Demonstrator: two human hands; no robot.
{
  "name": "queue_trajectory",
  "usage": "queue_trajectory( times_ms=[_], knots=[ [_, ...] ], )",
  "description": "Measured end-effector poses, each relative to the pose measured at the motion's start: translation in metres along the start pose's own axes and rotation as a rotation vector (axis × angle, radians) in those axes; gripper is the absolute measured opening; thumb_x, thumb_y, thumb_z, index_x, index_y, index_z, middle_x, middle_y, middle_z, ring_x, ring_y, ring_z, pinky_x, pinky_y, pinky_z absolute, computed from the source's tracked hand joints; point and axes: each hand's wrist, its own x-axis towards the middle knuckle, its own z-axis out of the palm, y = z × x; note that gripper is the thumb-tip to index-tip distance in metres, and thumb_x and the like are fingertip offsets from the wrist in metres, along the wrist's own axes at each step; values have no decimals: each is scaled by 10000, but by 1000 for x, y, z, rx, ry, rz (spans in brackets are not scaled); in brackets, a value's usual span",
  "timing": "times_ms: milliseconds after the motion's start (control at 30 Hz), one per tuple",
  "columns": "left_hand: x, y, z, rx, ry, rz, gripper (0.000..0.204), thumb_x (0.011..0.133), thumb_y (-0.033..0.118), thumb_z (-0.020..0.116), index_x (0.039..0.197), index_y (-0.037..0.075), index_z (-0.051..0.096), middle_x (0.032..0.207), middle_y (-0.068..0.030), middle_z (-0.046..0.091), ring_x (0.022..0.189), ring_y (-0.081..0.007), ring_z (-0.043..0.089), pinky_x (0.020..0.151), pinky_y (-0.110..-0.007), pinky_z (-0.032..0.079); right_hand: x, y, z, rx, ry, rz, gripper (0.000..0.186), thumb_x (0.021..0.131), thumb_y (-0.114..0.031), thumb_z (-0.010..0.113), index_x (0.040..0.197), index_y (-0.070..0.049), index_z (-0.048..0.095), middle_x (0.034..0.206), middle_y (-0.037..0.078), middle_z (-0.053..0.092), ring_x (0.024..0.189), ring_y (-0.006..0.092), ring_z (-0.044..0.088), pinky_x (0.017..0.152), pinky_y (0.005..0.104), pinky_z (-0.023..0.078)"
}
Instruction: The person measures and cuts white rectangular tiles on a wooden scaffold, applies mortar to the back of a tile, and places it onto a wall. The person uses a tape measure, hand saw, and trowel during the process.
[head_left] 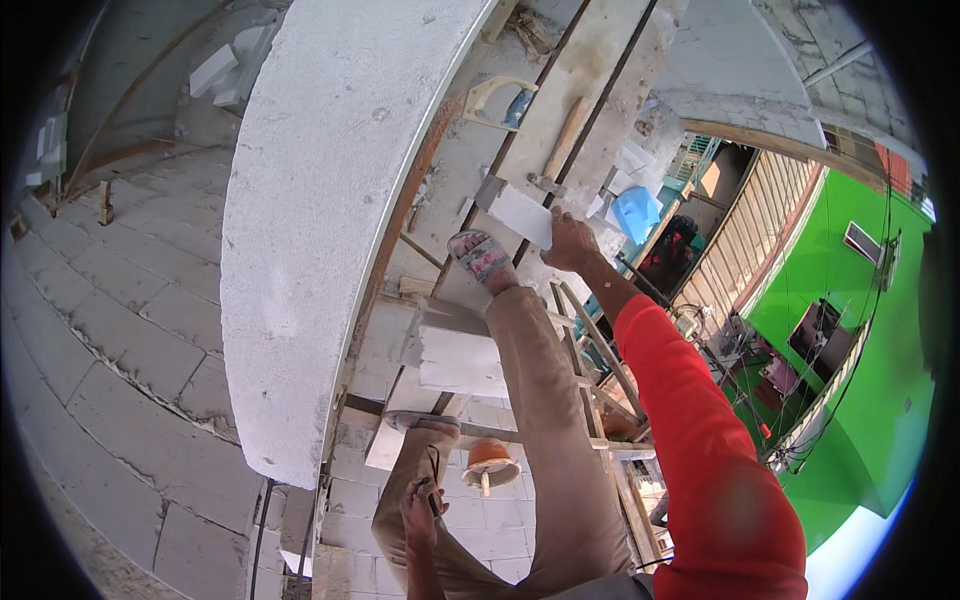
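My right hand (572, 242), at the end of a red sleeve, has its fingers closed over the near right end of a small white lightweight concrete block (522, 216). The block lies across the scaffold planks (545, 128). Just beyond it is a hammer (568, 138) with a wooden handle, its head close to the block. Low in the view, my left hand (420, 512) is closed around a small dark object with a dark cord loop, in front of my left leg; its kind is not clear. A larger white block (462, 360) rests on the planks between my sandalled feet.
A tall white block wall (320, 200) rises along the left of the planks. A saw handle (500, 102) lies near its edge. A blue plastic bag (635, 212) sits right of the planks. Below hangs or stands an orange bucket (490, 462). A wooden ladder-like frame (592, 370) runs beside my right leg.
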Motion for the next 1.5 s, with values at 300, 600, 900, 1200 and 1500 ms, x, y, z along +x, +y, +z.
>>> queue_trajectory(
  times_ms=[300,600,900,1200,1500],
  knots=[
    [14,-7,42,-25,-151,-9,265,965,235,697,1180,81,698,1033,-74,700,967,-198,699,765,-406,608,79,-73,-109,-23,377,-230,439,876,-279,668,1219,-9,714,1308,241,699,1189,427,698,1055,529,547],
    [32,-31,68,-176,-152,-23,266,986,244,694,1165,48,705,990,-69,728,842,-164,705,711,-352,623,187,-71,-108,-171,234,-156,321,873,-173,683,1159,-36,734,1287,223,684,1162,417,699,1010,504,568],
    [22,-38,62,-225,-204,6,257,983,256,693,1154,66,718,944,-47,702,815,-141,669,707,-337,602,47,130,-125,-351,473,-71,215,862,-195,710,947,-2,751,1041,249,755,968,450,738,886,542,591],
    [-25,-23,49,-121,-336,218,278,1111,310,584,1167,75,721,970,5,697,884,-80,658,766,-259,550,-303,229,-140,-426,380,178,295,841,-269,718,766,16,739,755,255,720,725,460,725,676,582,552],
    [-113,-57,-74,-264,-51,340,287,1094,277,557,1111,76,761,823,1,672,755,-95,624,669,-313,559,-488,223,-154,-430,106,173,361,790,-284,764,775,75,724,656,226,712,575,376,724,598,530,561]
  ],
)
